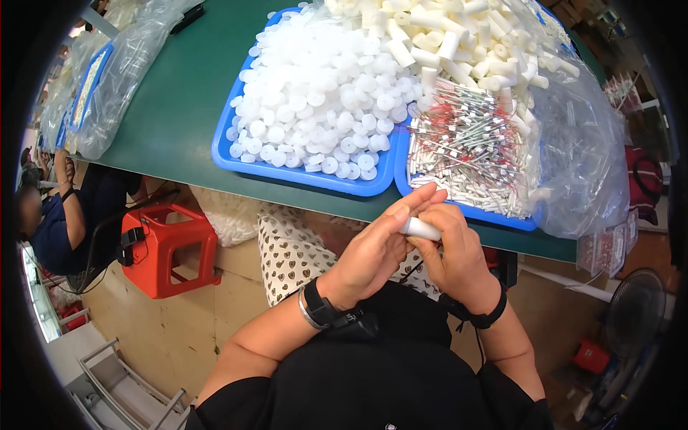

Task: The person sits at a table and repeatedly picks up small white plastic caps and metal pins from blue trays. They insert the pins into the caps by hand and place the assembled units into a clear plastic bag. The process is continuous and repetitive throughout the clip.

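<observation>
White cylinder, centre: held between left hand and right hand. Larger blue tray, upper centre: translucent white discs. Smaller blue tray, right of centre: red-wired white components. Cream tubes, top. Red plastic stool, left. Black fan, lower right.

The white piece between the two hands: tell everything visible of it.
The white piece is a smooth, rounded cylinder, seemingly plastic or foam. It is held aslant, just before the right blue tray. The right hand pinches it; its left end appears to touch the left hand. Parts are hidden.
</observation>
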Available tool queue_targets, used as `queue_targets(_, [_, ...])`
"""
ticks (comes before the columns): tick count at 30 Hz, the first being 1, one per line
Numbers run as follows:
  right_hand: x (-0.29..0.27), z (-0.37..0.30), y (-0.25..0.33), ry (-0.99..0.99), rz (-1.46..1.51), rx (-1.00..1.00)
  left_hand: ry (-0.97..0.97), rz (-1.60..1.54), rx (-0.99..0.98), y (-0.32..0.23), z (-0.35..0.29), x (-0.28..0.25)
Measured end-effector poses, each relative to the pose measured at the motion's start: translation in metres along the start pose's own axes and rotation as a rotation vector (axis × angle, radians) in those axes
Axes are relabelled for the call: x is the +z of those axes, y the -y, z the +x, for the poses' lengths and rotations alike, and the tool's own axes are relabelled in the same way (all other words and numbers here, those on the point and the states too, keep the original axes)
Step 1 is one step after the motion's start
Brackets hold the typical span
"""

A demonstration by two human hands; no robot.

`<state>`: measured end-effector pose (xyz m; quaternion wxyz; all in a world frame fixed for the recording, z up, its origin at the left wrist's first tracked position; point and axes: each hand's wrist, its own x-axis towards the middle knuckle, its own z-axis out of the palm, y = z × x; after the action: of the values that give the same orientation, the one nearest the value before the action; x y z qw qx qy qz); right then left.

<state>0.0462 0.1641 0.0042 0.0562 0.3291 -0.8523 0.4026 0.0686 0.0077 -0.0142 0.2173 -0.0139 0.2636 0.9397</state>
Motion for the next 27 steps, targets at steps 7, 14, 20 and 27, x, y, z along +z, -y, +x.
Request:
queue_targets(7, [0.003,0.003,-0.004,0.040,-0.135,-0.185,-0.016,-0.175,-0.018,0.009,-0.010,0.001])
queue_targets(14, [0.018,0.001,0.011,0.057,-0.177,0.024,-0.101,-0.199,0.022,0.013,-0.007,-0.004])
queue_targets(20, [0.019,0.001,0.008,-0.008,-0.130,-0.021,-0.084,-0.115,0.009,0.006,-0.007,-0.005])
queue_targets(27, [0.026,-0.002,0.021,0.044,-0.193,0.012,-0.078,-0.219,0.104,0.017,-0.012,-0.002])
